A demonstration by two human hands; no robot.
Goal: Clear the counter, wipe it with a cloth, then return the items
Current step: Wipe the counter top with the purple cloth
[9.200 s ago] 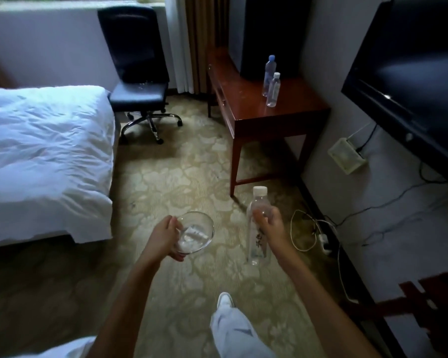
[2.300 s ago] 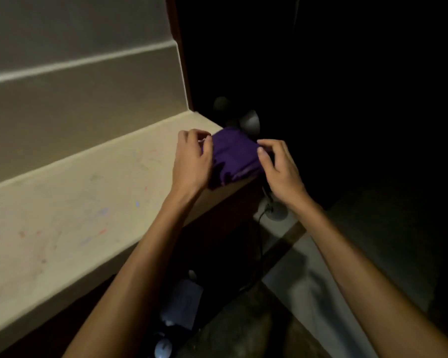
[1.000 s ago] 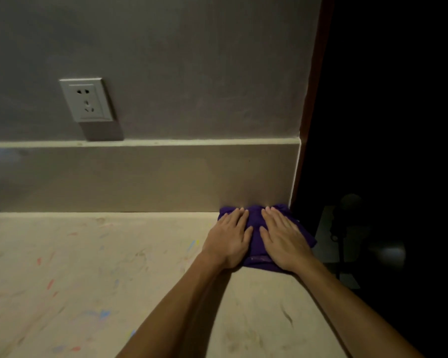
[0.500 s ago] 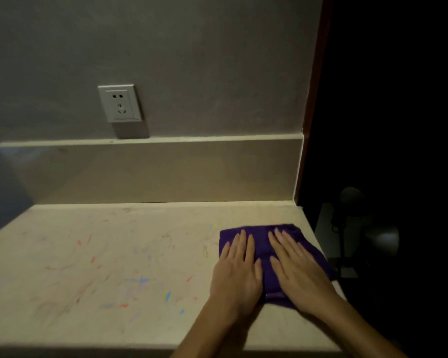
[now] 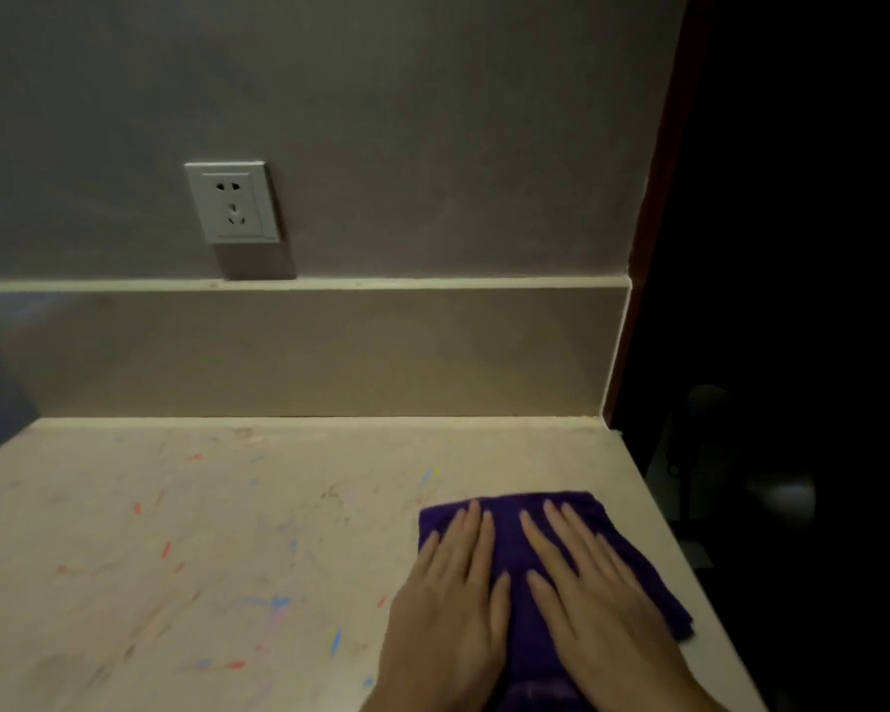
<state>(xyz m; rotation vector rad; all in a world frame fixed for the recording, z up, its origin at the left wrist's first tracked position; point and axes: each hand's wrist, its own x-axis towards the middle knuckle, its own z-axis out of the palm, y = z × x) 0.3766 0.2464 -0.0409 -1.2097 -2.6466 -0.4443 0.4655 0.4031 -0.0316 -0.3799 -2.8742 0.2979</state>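
Head camera, looking down in dim light: a person's left hand and right hand lie flat, side by side, on a folded purple cloth spread on a pale stone bench. The fingers of both hands are straight and released, pressing down on the fabric rather than grasping it; the thumbs point toward each other with a strip of cloth showing between them. The cloth sits near the bench's right end, well forward of the back wall, its right corner reaching close to the right edge. The bench top is flecked with small red, blue and yellow marks, most of them left of the cloth.

Behind the bench rises a low beige backsplash capped by a narrow pale ledge. Above it, on the grey wall, a white wall socket is mounted left of centre, well apart from the hands. A dark reddish vertical trim ends the wall on the right. Beyond it the space is almost black; a faint pale patch shows low there, too dark to identify.
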